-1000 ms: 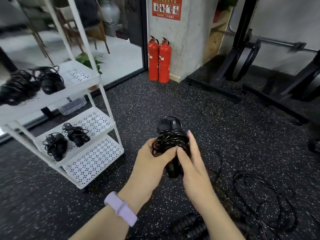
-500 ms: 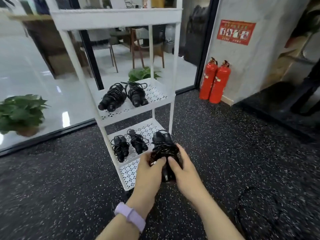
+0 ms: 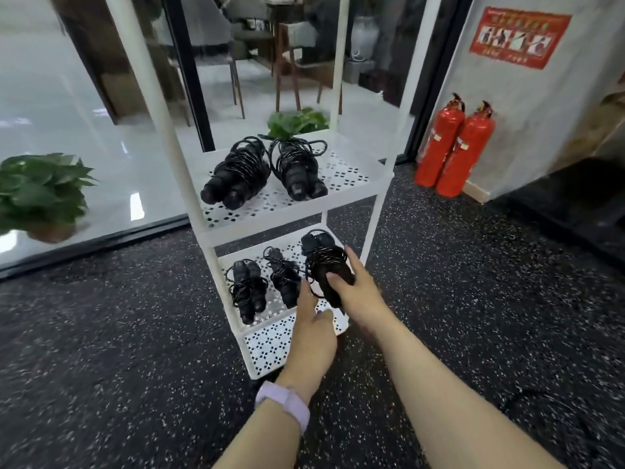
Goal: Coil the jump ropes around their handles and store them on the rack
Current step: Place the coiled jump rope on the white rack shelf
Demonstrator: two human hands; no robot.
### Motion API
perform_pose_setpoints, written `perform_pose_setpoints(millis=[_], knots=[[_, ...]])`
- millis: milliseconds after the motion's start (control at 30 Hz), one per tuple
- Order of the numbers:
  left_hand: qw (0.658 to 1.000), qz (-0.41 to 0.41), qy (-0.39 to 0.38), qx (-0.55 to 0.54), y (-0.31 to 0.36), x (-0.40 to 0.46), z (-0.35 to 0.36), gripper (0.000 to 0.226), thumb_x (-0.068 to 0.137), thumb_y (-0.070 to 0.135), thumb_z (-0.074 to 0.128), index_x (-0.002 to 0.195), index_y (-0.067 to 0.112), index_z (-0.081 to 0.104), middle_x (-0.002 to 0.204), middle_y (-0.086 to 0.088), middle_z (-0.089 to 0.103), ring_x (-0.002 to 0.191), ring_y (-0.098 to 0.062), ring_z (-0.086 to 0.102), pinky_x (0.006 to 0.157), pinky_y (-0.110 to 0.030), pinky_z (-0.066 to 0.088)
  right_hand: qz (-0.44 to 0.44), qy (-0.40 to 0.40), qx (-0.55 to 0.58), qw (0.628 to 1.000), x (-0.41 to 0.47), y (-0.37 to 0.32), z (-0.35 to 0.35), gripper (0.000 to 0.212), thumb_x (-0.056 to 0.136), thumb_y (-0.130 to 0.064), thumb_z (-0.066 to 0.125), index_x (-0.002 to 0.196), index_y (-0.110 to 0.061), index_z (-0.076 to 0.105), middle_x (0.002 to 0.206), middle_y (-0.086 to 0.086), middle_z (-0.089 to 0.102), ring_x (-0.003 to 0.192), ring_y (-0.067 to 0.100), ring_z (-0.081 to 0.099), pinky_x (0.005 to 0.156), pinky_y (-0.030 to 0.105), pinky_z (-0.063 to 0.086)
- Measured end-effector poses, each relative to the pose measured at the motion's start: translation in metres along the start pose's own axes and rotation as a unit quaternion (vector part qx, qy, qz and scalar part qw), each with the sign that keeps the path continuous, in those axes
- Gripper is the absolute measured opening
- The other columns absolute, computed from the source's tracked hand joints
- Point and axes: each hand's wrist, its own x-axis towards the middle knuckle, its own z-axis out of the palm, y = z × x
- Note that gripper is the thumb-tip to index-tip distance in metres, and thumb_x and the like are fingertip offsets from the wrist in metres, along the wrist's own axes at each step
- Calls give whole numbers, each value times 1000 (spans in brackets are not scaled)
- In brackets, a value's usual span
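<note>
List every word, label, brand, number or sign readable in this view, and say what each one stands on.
Nothing here can be quoted as legible text.
Red rectangular wall sign: pictogram panels and lines of characters, too blurred to read.
Two red cylindrical fire extinguishers: pale labels on their bodies, too small to read.
Black coiled jump rope in the right hand: no visible marking.
White perforated metal rack: no label.

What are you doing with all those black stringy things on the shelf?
A person is putting away jump ropes. The right hand grips a black jump rope coiled around its handles and holds it over the right side of the lower perforated shelf of the white metal rack. The left hand hovers just beside it, fingers relaxed. Two coiled ropes already lie on that shelf, and two more on the shelf above.
</note>
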Motion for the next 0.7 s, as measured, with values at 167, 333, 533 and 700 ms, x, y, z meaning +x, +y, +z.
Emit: perform_pose_setpoints(millis=[167,333,533,700], knots=[[992,80,5,94,0,56,0,73,99,-8,35,161,26,21,154,-5,47,138,-40,46,111,-49,40,-21,-47,-66,997,49,5,1,79,99,-12,63,162,-31,21,144,2,57,131,22,55,114,39,42],[904,113,12,412,-6,112,-4,71,99,12,43,163,17,11,143,-11,48,134,-29,36,111,-44,26,-63,-20,-134,989,91,21,3,61,98,-8,63,152,-24,39,117,-4,61,110,17,58,85,17,40],[774,152,-32,614,-30,141,-7,61,101,22,37,157,5,19,163,-9,31,158,-24,3,126,-50,1,-37,-35,-248,967,123,56,8,34,100,-11,60,133,-16,54,117,7,63,106,26,60,85,27,46],[662,156,-77,729,-30,145,-7,61,109,37,17,163,8,9,171,-7,13,157,-30,-13,125,-56,-10,-40,-36,-425,903,131,68,8,58,104,-28,56,155,-20,29,134,10,55,124,34,55,97,45,48]])
